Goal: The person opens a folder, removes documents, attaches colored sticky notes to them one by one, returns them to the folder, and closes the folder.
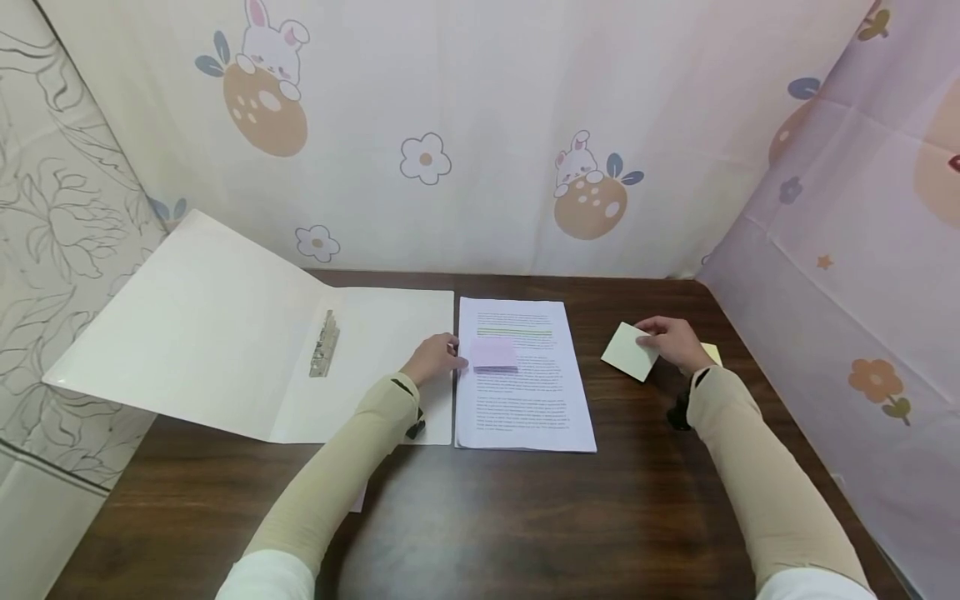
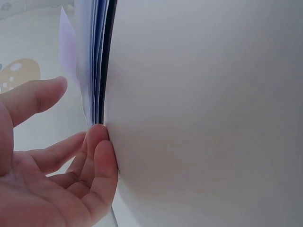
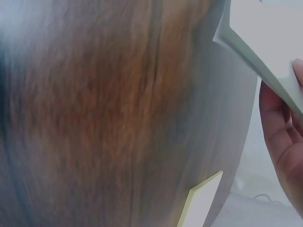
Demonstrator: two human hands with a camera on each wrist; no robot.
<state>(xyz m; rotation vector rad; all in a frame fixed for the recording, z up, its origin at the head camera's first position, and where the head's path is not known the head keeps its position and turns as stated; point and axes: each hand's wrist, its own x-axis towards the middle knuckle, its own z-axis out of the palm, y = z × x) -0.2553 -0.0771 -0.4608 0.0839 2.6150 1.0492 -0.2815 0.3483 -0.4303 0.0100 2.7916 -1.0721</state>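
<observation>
Judging by how things are lying, the work is looking partway along: a lilac sticky note [image 1: 495, 352] is already resting on the printed stack [image 1: 534, 392], toward ten o'clock of its middle, and green highlighting [image 1: 514, 332] is marking lines toward twelve. The white clip folder [image 1: 397, 333] is lying open just beside the stack at nine o'clock, its metal clip [image 1: 325, 343] holding no sheets. The pale green sticky pad [image 1: 630, 352] is not yet touching the page, so its part is seemingly remaining undone; the yellow sticky pad [image 1: 712, 353] is lying on the desk [image 1: 510, 517] at three o'clock from the green one, partly hidden by an arm.

The green pad is hovering at three o'clock from the stack, well apart from it. It is showing a plain, square face turned like a diamond and, up close, a visible layered thickness. The right hand [image 1: 670, 340] is pinching it by its two-o'clock edge, thumb over the top and fingers beneath. The left hand [image 1: 435, 358] is touching the stack's nine-o'clock edge with loosely bent fingers, the thumb standing apart. At eight o'clock, a pale corner [image 1: 360, 502] is peeking from under the left sleeve [image 1: 337, 467], too covered to identify.
</observation>
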